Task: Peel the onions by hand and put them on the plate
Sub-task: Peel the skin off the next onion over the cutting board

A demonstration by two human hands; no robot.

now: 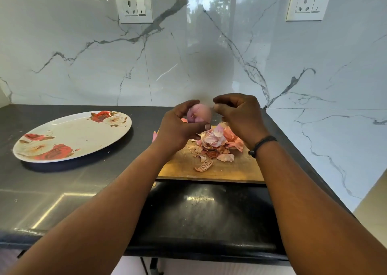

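My left hand [180, 126] grips a pink-purple onion [199, 113] above the far end of the wooden cutting board [236, 170], fingers over its top and thumb beneath. My right hand [238, 115] is just right of the onion with curled fingers, thumb and forefinger pinched at its right side; whether a bit of skin is between them is too small to tell. A heap of pink onion peels [215, 145] lies on the board under the hands. The white plate with red roses [73, 136] sits on the left of the black counter with nothing on it.
The black counter [41, 201] ends at a marble wall behind and another on the right. Two sockets [134, 7] are mounted on the back wall. A small peel scrap [154, 183] lies at the board's near left corner.
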